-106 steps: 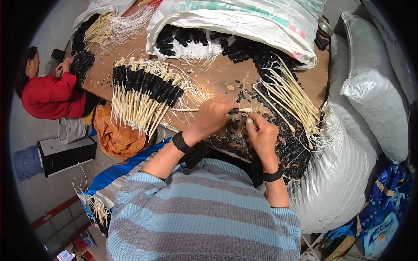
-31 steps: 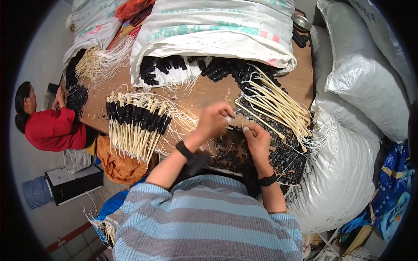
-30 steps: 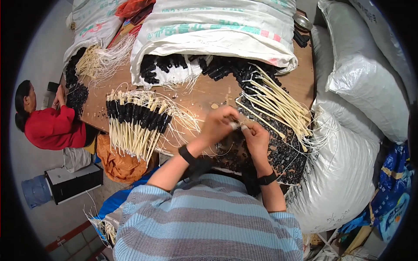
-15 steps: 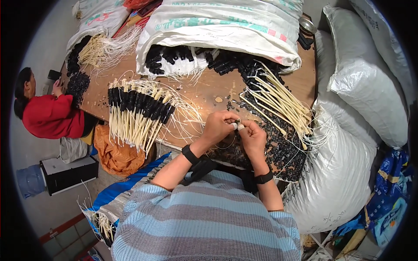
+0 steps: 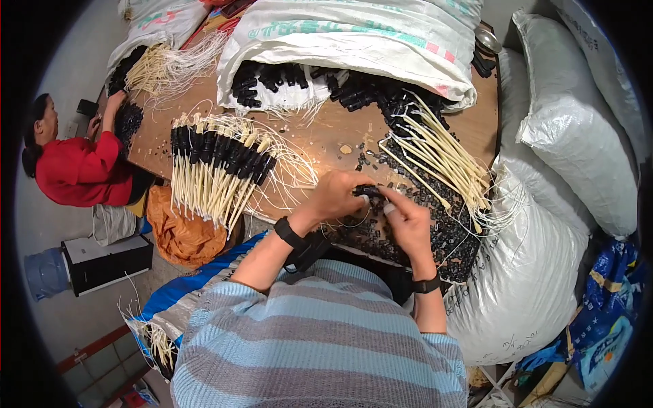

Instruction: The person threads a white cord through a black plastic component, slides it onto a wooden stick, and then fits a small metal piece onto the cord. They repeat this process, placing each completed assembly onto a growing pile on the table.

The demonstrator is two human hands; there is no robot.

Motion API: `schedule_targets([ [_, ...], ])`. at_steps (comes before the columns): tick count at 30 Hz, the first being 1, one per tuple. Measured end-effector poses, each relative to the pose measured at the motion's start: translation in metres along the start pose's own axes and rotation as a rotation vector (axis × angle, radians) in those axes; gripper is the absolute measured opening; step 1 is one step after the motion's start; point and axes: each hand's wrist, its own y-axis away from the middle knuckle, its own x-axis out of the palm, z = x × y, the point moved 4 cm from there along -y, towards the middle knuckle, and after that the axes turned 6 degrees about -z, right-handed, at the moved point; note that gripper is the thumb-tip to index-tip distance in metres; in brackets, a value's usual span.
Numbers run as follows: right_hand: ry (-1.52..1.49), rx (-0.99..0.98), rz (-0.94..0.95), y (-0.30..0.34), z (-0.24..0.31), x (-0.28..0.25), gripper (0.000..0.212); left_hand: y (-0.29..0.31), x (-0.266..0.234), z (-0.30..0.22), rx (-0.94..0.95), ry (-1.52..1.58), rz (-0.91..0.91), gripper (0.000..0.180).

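Observation:
A short black plastic fitting (image 5: 368,191) lies across the fingers of my left hand (image 5: 335,196), which is closed on it just above the table's near edge. White coverings show on my thumb tips. At the fitting's right end is my right hand (image 5: 410,221), its index finger reaching onto it and the thumb bent below; the other fingers curl in. Part of the fitting is hidden by my fingers. Small black pieces (image 5: 442,234) are scattered under and beside my right hand. Left of my hands lies a row of cream tubes with black fittings (image 5: 221,160) and white wires.
A bundle of cream tubes (image 5: 442,160) with wires lies at right. Behind, an open white sack (image 5: 354,44) spills black fittings onto the brown table (image 5: 320,146). Full white sacks (image 5: 517,272) stand at right. A person in red (image 5: 85,166) is at the far left, beside an orange bag (image 5: 180,228).
My hands have gone from pinching a tiny piece together to handling a black fitting. My right hand has moved right and slightly nearer. The person in red has reached toward the far-left pile.

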Motion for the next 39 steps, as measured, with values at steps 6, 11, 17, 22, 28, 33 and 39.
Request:
schedule_targets([
  [6, 0.392, -0.198, 0.068, -0.007, 0.025, 0.012, 0.024, 0.007, -0.008, -0.009, 0.031, -0.200, -0.055, 0.027],
  [11, 0.173, 0.301, 0.158, -0.014, 0.005, 0.017, 0.020, 0.016, -0.017, -0.027, 0.183, -0.400, -0.141, 0.022],
  [17, 0.271, -0.228, -0.008, -0.024, 0.059, 0.041, 0.012, 0.031, -0.079, -0.022, 0.087, -0.428, -0.407, 0.016],
  [22, 0.192, -0.221, -0.078, -0.034, 0.059, 0.037, 0.007, 0.059, -0.178, -0.001, 0.007, -0.828, -0.752, 0.022],
  [28, 0.386, -0.344, 0.208, -0.015, 0.043, 0.074, 0.030, 0.058, -0.177, 0.014, -0.125, -0.903, -0.772, 0.054],
  [33, 0.435, -0.151, 0.048, -0.025, 0.013, 0.034, 0.027, -0.033, -0.088, 0.013, 0.100, -0.214, -0.405, 0.039],
  [39, 0.677, -0.063, -0.238, -0.029, -0.013, -0.049, 0.025, -0.133, -0.029, 0.065, -0.146, -0.559, -0.088, 0.055],
])
